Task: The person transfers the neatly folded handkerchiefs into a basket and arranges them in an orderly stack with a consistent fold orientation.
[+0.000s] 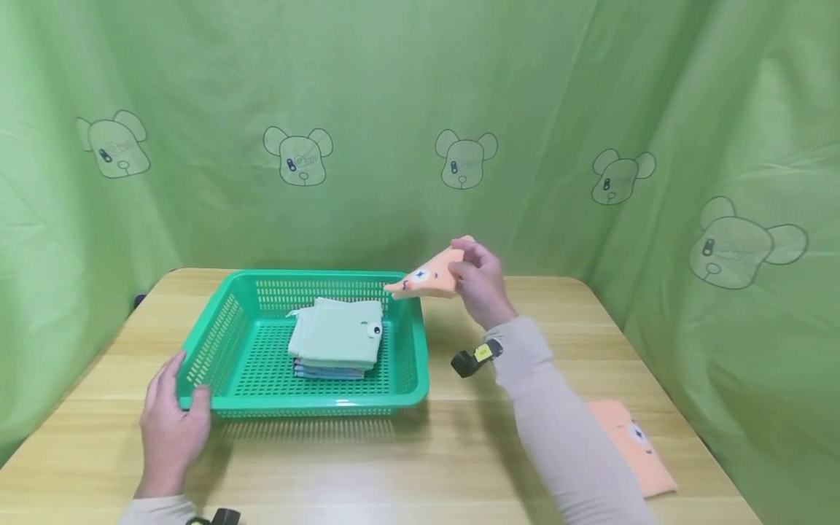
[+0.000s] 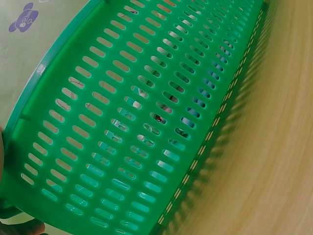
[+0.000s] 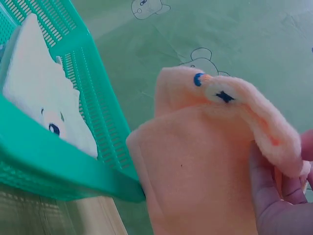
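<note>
My right hand (image 1: pixel 482 284) pinches a folded orange towel (image 1: pixel 429 277) in the air over the right rim of a green plastic basket (image 1: pixel 321 402). In the right wrist view the towel (image 3: pixel 195 156) hangs in soft folds, with an embroidered face along its upper edge. My left hand (image 1: pixel 173 423) grips the basket's near left corner, thumb over the rim. Inside the basket lies a stack of folded towels, a pale green towel (image 1: pixel 337 332) with a stitched eye on top and bluish ones below. The left wrist view shows mostly the basket's slotted wall (image 2: pixel 132 112).
Another folded orange towel (image 1: pixel 633 445) lies on the wooden table (image 1: pixel 354 467) at the right, partly behind my right forearm. A green curtain (image 1: pixel 380 87) with printed bear heads hangs behind and beside the table.
</note>
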A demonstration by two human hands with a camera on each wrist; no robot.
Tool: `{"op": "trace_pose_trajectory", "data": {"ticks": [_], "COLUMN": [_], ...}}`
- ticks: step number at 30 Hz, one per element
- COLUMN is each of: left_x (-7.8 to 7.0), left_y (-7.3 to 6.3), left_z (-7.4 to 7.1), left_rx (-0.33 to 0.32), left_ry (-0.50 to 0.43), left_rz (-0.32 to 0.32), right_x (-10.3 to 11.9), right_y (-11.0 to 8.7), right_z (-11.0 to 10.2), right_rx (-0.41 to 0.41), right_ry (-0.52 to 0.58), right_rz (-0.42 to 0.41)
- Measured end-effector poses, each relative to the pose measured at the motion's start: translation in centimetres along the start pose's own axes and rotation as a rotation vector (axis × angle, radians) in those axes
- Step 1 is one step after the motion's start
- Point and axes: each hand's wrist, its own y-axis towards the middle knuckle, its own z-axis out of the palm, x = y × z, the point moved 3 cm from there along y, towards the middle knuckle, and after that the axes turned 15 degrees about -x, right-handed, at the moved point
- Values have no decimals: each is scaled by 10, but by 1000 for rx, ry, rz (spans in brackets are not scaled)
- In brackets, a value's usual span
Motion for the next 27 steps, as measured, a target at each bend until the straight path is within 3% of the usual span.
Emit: {"op": "trace_pose_trajectory", "data": {"ticks": [18, 27], "left_x": [0, 1], "left_y": [1, 1], "left_z": [-1, 0], "left_rx": [-15, -12], "left_ry": [-2, 3], "left_rz": [20, 19], "right_x": [-7, -21], "right_y": [-13, -20], "right_z": [37, 54], "right_rx": [72, 132], "right_ry": [80, -14], "right_rz": [-93, -60]}}
